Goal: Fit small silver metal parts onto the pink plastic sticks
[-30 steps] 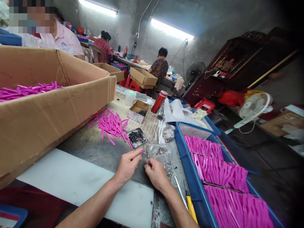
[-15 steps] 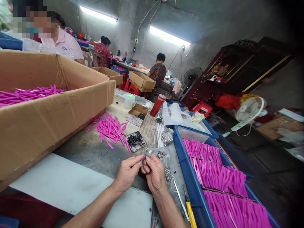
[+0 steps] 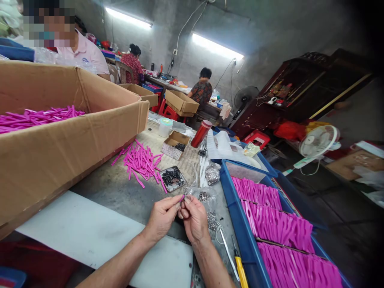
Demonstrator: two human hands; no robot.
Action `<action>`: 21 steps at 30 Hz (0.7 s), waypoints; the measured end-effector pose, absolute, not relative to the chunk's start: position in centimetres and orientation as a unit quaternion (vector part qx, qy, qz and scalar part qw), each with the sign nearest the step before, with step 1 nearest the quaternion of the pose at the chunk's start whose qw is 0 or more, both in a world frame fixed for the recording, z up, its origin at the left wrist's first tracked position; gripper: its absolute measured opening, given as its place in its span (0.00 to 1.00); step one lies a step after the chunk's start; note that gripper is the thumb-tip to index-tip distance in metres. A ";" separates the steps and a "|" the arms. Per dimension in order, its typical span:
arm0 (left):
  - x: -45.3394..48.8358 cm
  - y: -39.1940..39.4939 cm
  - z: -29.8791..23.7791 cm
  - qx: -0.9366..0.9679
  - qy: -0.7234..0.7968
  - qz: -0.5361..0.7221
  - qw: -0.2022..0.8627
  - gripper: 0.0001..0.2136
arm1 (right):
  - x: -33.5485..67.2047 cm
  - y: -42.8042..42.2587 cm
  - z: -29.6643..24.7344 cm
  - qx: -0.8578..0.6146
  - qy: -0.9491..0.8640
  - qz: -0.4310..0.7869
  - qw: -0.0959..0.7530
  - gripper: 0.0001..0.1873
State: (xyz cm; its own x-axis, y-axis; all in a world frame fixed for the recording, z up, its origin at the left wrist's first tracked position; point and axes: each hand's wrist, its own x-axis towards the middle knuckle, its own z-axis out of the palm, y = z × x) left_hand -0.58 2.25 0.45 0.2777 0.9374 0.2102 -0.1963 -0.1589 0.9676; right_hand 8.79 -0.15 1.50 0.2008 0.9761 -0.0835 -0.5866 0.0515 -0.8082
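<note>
Just above the front of the workbench, my left hand (image 3: 162, 218) pinches a small magenta strip (image 3: 182, 198), most of which the fingers cover. My right hand (image 3: 194, 218) meets it at the strip's tip, thumb and fingers pressed together; what they grip is too small to make out. Beyond the hands lies a shallow tray (image 3: 162, 176) of small black parts, with a pile of magenta strips (image 3: 141, 162) to its left. Close to my right hand are bags of small metal parts (image 3: 204, 196).
A large cardboard box (image 3: 60, 156) of magenta strips stands left. On the right, a blue crate (image 3: 240, 236) holds rows of magenta strips. A yellow-handled screwdriver (image 3: 240, 270) lies beside it. Farther back are a small carton (image 3: 172, 152) and a red flask (image 3: 201, 134). Co-workers sit beyond.
The view has shifted slightly, so the surroundings sit a little farther right. Both hands keep nearly the same pinched pose at the strip.
</note>
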 end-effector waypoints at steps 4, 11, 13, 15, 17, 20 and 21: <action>-0.6 2.3 0.3 0.581 0.321 0.506 0.551 0.11 | 8.7 -0.2 1.3 -0.375 -0.267 0.573 0.678 0.08; -0.5 2.2 0.0 0.611 0.299 0.514 0.522 0.12 | 8.5 0.2 0.6 -0.389 -0.301 0.531 0.689 0.13; -0.6 2.2 0.0 0.616 0.302 0.512 0.517 0.12 | 8.5 0.2 0.3 -0.402 -0.314 0.514 0.690 0.13; -0.6 2.2 0.0 0.618 0.308 0.510 0.513 0.12 | 8.7 0.2 0.0 -0.417 -0.324 0.497 0.688 0.12; -0.6 2.2 0.0 0.622 0.312 0.507 0.508 0.12 | 8.9 0.1 -0.3 -0.435 -0.334 0.482 0.683 0.11; -0.7 2.2 0.0 0.625 0.313 0.506 0.505 0.13 | 9.2 0.1 -0.6 -0.459 -0.340 0.465 0.676 0.10; -0.7 2.2 0.0 0.625 0.313 0.507 0.505 0.13 | 9.3 0.1 -0.6 -0.463 -0.339 0.462 0.676 0.10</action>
